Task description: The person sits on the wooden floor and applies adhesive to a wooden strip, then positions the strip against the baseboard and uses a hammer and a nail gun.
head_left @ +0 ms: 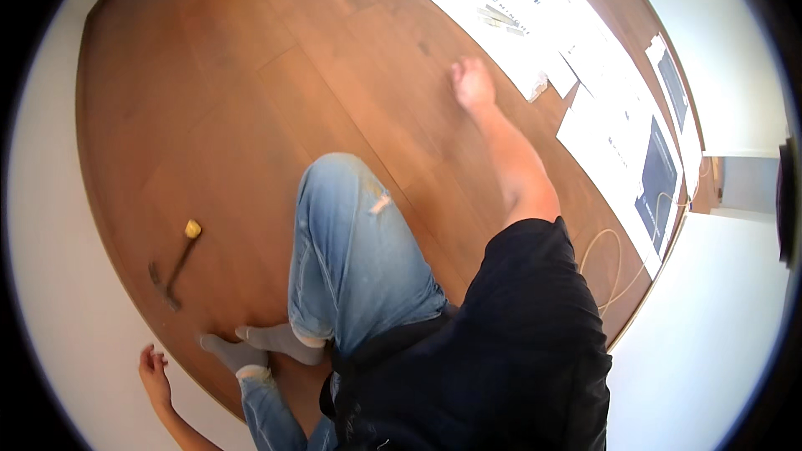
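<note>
My right hand (pixel 474 83) is stretched forward over the wooden floor, a little left of the white sheets. Its fingers look curled in, and whatever may be inside them is hidden. My left hand (pixel 154 374) is off to the lower left, near the white wall, with its fingers loosely bent, apart and holding nothing. The nearest tool to it is a hammer (pixel 180 259) lying on the floor, its head dark and the end of its handle yellow.
White sheets (pixel 585 121) with dark blue panels cover the right side of the floor. A small stack of thin strips (pixel 501 20) and a crumpled clear wrapper (pixel 537 87) lie there. A pale cord (pixel 620 260) loops at the right. White walls (pixel 50 200) edge the floor.
</note>
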A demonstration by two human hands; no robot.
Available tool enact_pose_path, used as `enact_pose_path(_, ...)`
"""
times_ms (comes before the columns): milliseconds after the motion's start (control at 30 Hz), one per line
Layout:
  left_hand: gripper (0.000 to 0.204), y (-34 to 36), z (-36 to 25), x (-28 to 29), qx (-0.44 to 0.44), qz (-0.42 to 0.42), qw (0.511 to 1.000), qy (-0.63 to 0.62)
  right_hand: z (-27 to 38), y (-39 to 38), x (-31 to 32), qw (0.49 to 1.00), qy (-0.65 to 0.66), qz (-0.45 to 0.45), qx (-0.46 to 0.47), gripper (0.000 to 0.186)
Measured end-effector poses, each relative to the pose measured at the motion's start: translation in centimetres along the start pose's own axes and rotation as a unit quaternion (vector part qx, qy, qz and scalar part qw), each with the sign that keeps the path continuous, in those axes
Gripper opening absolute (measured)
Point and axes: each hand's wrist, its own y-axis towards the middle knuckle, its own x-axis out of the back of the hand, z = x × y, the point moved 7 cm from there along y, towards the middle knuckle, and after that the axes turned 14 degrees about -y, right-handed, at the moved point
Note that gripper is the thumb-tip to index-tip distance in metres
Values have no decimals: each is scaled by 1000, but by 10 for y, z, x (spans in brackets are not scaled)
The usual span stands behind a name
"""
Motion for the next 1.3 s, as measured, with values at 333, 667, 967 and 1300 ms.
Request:
enact_pose_path(333,30,-29,213,57,232,-40,969,75,-135,168,-25,982,-75,31,-173,41)
enact_pose_path(667,38,-58,218,88,356,-106,928,-33,-136,241,-43,982,-183,55,-5,41)
enact_pose_path(967,23,-78,190,148,276,-120,954,-11,-113,238,-20,969,-208,132,20,40)
enact_pose_path(1300,29,-165,176,157,154,-151,976,27,-74,147,27,998,-58,9,-22,39)
